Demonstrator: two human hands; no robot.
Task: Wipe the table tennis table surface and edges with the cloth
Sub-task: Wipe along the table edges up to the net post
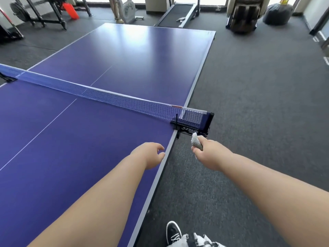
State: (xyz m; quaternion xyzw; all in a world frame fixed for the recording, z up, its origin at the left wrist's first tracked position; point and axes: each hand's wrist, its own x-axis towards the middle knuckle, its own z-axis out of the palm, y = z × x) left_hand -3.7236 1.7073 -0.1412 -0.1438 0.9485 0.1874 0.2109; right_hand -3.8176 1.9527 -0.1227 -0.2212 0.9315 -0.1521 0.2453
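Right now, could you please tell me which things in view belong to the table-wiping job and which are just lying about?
Belongs to the job: cloth, gripped in the right hand; table tennis table; left hand, empty, by the table's edge.
Just lying about: treadmill, weight rack, massage chair, dark bag.

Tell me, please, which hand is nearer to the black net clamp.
Right. The right hand, gripping the cloth, sits just short of the net clamp, off the table; the left hand is over the table's edge, farther back.
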